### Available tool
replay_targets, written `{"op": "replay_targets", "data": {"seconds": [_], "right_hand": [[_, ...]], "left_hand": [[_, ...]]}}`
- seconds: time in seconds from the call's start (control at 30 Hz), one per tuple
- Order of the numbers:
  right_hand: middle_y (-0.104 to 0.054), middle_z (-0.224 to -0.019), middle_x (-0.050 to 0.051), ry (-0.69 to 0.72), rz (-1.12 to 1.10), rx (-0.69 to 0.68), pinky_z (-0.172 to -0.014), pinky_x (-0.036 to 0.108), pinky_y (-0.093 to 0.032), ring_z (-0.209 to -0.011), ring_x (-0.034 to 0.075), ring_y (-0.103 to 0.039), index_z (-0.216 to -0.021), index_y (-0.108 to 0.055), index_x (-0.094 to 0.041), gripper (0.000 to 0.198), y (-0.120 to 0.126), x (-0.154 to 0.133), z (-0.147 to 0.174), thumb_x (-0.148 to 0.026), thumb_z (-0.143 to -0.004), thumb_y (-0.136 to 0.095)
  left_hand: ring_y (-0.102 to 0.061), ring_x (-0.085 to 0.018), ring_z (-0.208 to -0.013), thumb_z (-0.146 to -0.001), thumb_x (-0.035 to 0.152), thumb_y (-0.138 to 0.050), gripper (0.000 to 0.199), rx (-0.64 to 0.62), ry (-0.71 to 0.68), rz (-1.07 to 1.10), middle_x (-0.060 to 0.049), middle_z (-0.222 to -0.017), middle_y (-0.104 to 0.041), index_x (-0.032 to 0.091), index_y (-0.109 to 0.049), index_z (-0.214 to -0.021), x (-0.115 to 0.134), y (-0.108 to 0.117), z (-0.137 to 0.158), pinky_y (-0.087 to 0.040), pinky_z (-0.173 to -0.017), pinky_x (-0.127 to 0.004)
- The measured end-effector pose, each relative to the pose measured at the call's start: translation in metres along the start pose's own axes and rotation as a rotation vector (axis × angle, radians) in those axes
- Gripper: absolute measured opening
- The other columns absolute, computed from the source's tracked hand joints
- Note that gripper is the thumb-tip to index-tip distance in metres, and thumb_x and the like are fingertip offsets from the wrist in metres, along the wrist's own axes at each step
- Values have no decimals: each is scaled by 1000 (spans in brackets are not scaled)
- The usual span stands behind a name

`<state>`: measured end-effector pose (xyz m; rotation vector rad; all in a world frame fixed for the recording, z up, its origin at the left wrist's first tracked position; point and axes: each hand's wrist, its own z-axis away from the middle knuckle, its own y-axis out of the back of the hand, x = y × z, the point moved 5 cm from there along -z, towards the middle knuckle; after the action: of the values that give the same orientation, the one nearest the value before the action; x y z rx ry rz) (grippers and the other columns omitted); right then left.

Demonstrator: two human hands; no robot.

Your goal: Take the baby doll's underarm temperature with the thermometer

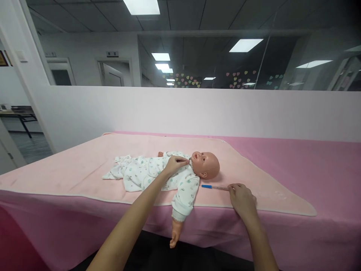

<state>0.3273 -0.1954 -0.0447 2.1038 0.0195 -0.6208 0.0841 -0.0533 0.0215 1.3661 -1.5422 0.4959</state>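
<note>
A baby doll (205, 165) lies on its back, head to the right, in a white printed outfit (138, 172). My left hand (175, 164) reaches over its chest, with thumb and fingers closed together at the outfit's collar under the chin. To the right of the doll's shoulder lies a slim, clear stick with a blue end (207, 186), which looks like a thermometer. My right hand (242, 197) has its fingers closed on the far end of this stick, close to the mat. The doll's near arm (176, 230) hangs over the table's front edge.
A peach mat (76, 165) with a pale border lies under the doll, on a pink table cover (316, 169). Behind the table stands a low white wall (197, 113) with a window above it. At the left, a dark-legged table (21, 114) shows through an opening.
</note>
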Motion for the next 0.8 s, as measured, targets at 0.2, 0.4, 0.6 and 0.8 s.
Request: {"op": "replay_targets", "data": {"seconds": [0.2, 0.4, 0.6, 0.8], "right_hand": [[-64, -92, 10, 227, -298, 225, -79, 32, -41, -88, 21, -56, -90, -61, -15, 29, 10, -93, 5, -24, -83, -34], [-61, -95, 9, 383, -48, 14, -62, 25, -42, -74, 17, -59, -102, -55, -17, 28, -19, -208, -8, -21, -86, -32], [-59, -91, 8, 340, 43, 40, -55, 25, -39, -73, 18, -60, -105, -50, -17, 28, -44, -210, -14, -20, -85, -31], [-60, -96, 6, 232, -170, 142, -59, 24, -38, -72, 16, -58, -104, -50, -17, 29, -41, -187, -14, -17, -81, -33]], "left_hand": [[-60, -22, -81, -60, 29, -68, 20, 16, 66, 109, -8, -79, -70, 15, -72, -74, -5, 3, -1, -45, -73, -30], [-60, -19, -77, -59, 24, -66, 19, 90, 105, 346, -8, -79, -69, 14, -71, -75, -11, 14, -4, -45, -72, -28], [-58, -16, -71, -58, 22, -67, 17, 185, 164, 419, -7, -74, -68, 13, -71, -72, -17, 21, -4, -44, -67, -25], [-58, -17, -73, -61, 23, -64, 13, 140, 110, 355, -5, -72, -67, 14, -70, -69, -9, 15, -2, -44, -69, -26]]}}
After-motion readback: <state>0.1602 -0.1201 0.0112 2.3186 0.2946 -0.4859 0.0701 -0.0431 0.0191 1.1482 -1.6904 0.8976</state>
